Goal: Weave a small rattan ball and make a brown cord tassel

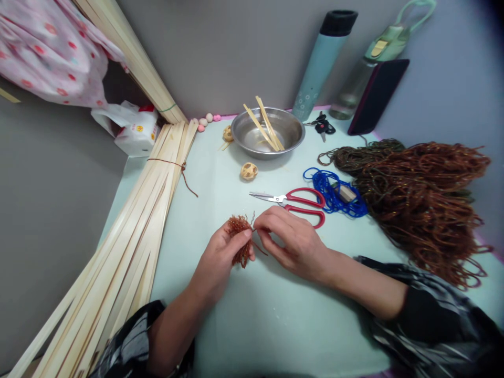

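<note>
A small bundle of reddish-brown yarn (241, 253) is pinched between the thumb and fingers of my left hand (222, 254), its looped strands sticking out above and below. My right hand (295, 241), just to the right, pinches a thin brown strand that comes from the bundle. Another loose strand end hangs between the two hands. Red-handled scissors (305, 197) lie on the table just beyond my right hand, tips pointing left. A small woven ball (249, 171) rests beyond the bundle.
Long pale strips (145, 210), tied with cord, lie along the left. At the back stand a metal bowl (289, 144) holding short strips, a blue tumbler (321, 68) and a phone (380, 97). Blue cord (326, 194) and a large brown yarn pile (425, 210) lie right.
</note>
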`<state>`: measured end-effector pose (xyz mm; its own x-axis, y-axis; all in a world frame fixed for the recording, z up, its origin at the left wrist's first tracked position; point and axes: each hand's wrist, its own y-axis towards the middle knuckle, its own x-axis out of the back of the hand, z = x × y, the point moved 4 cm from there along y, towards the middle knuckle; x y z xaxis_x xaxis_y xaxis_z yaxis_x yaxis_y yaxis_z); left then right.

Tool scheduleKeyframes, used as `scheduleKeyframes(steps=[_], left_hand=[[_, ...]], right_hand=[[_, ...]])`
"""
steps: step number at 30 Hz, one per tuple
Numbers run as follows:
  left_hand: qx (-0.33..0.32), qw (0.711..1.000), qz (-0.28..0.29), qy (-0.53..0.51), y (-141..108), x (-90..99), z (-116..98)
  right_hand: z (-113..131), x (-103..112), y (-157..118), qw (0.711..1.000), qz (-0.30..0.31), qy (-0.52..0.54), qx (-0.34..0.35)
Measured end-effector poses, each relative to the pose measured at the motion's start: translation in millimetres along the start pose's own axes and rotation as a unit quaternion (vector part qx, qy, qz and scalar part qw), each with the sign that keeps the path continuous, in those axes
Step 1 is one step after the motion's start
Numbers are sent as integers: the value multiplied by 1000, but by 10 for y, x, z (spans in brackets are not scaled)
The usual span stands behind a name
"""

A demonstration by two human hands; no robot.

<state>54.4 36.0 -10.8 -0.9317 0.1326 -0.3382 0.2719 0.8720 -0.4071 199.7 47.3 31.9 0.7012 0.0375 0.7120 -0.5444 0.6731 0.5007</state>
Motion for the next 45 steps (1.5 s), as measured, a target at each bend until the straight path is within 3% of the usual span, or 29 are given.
scheduleKeyframes(steps=[14, 20, 22, 25, 27, 30, 34, 40, 45], left_hand=[[9, 999, -19, -46, -8, -1, -18], [-6, 999, -3, -46, 6, 13, -9], [-12, 999, 3, -42, 5, 15, -11], [-8, 999, -2, -32, 4, 19, -12], [-7, 1000, -8, -20, 7, 20, -12], [-14, 1000, 2, -3, 12, 10, -10], [-19, 1000, 15, 17, 15, 8, 11], [-24, 998, 24, 46, 18, 3, 20], [-16, 994, 86, 71, -12, -69, 2]], right_hand=[[20, -2, -7, 999, 23, -38, 25], [28, -64, -19, 989, 44, -139, 34], [-20, -102, -27, 980, 63, -186, 19], [-154, -131, -32, 968, 107, -222, -55], [-221, -108, -26, 970, 116, -178, -114], [-225, -49, 4, 980, 96, 10, -172], [-177, -34, 39, 948, 96, 212, -217], [-203, -10, 73, 937, 56, 245, -241], [-212, 45, 80, 929, 1, 272, -251]])
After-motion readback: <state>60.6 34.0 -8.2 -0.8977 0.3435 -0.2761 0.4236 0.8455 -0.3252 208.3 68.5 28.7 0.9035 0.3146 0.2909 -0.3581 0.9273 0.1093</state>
